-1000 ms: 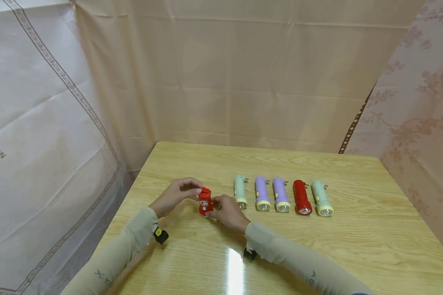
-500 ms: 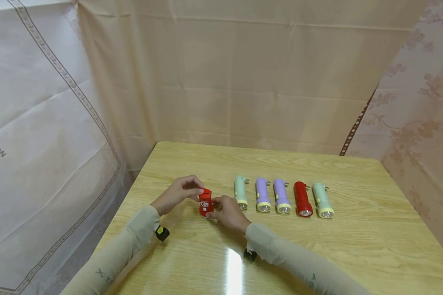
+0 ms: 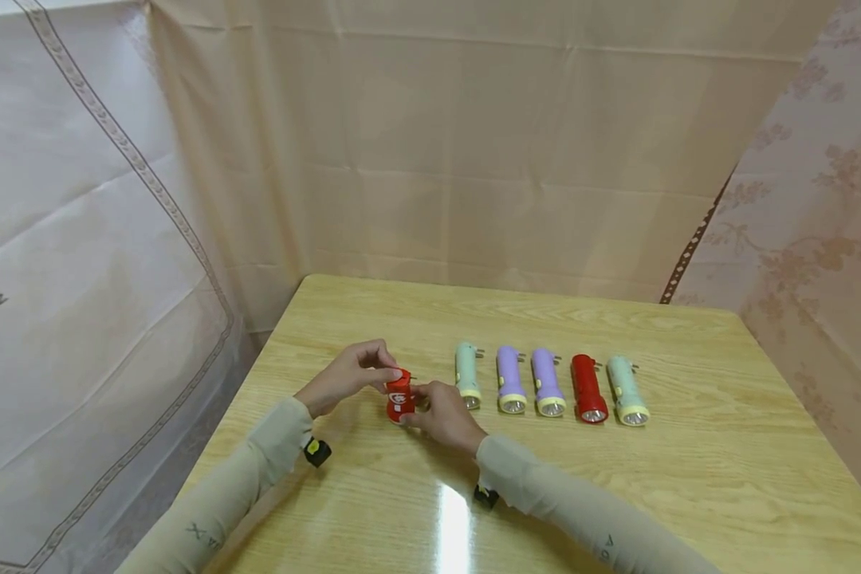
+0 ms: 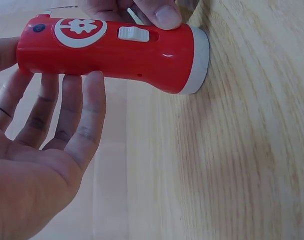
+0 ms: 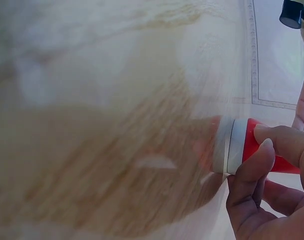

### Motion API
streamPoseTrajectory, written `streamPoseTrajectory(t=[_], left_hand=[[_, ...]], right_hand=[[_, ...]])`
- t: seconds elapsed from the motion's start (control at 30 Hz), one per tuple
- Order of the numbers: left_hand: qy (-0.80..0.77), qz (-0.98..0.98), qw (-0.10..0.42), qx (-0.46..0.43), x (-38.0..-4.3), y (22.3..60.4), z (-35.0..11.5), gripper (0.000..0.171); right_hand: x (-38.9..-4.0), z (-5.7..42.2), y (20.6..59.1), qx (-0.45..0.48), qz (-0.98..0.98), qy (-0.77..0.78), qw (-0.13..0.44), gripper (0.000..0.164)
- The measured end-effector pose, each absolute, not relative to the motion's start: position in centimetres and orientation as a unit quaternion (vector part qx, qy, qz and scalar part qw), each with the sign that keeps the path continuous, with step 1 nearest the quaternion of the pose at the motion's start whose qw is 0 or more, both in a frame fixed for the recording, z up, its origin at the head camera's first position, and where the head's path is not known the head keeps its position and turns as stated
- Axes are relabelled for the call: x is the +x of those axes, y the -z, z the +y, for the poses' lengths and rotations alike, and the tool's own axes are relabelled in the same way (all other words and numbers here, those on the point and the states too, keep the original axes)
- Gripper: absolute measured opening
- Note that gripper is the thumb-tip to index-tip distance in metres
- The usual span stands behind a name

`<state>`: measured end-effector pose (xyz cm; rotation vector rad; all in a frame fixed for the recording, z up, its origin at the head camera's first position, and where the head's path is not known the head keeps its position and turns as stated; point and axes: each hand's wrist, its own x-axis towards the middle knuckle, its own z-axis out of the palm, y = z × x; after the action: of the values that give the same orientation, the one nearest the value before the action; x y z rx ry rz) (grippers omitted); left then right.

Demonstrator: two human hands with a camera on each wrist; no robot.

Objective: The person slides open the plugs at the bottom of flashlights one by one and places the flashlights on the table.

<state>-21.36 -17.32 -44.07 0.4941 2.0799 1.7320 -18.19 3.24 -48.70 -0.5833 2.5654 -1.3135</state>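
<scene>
A red flashlight [image 3: 399, 406] stands upright on the table, its pale-rimmed head [image 4: 195, 60] down. My left hand [image 3: 347, 376] holds its upper end, thumb on the end and fingers along the side. Lower down, near the head, my right hand [image 3: 446, 416] grips the body between thumb and fingers. A white slide switch [image 4: 134, 34] and a white flower emblem [image 4: 80, 31] mark its side. Metal plug prongs [image 3: 412, 378] stick out at the upper end. In the right wrist view, fingers partly cover the red body [image 5: 249, 145].
To the right lies a row of flashlights: a green one [image 3: 466, 371], two purple ones [image 3: 508, 375], a red one [image 3: 587, 383] and another green one [image 3: 624, 387]. All have prongs out. Patterned cloth [image 3: 473, 159] hangs behind the wooden table [image 3: 653, 494].
Prongs now show at the right of the red flashlight's top, where none showed earlier. My left thumb has shifted slightly right across the top. The right hand keeps its grip.
</scene>
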Motion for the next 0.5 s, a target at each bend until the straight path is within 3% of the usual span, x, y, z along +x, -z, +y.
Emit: streamPoseTrajectory(t=[0.5], left_hand=[[-0.594, 0.762, 0.182, 0.18, -20.1, 42.2, -16.7, 0.019]], right_hand=[[-18.1, 3.1, 48.7, -0.196, 0.875, 0.432, 0.099, 0.038]])
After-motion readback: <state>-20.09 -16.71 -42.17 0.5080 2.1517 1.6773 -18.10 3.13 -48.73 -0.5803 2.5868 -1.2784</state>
